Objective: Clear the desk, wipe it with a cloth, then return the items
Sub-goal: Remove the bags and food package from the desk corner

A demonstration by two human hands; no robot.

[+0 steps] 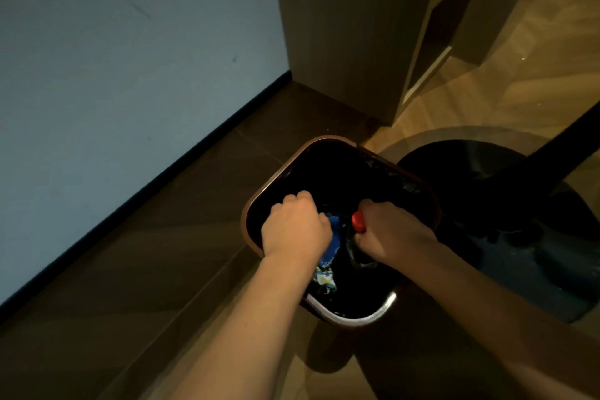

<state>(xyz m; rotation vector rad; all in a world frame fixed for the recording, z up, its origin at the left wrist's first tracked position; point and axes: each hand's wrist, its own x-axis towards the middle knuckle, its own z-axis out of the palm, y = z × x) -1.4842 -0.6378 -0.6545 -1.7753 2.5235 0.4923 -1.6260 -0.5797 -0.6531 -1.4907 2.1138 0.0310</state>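
Two hands' trash over bin [418, 185]

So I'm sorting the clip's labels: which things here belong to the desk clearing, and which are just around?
Part of the job:
- left hand gripping a blue wrapper
- right hand gripping a red-capped bottle
- bin that both are held over

Just around:
- wooden cabinet
- dark round base beside the bin
- wall
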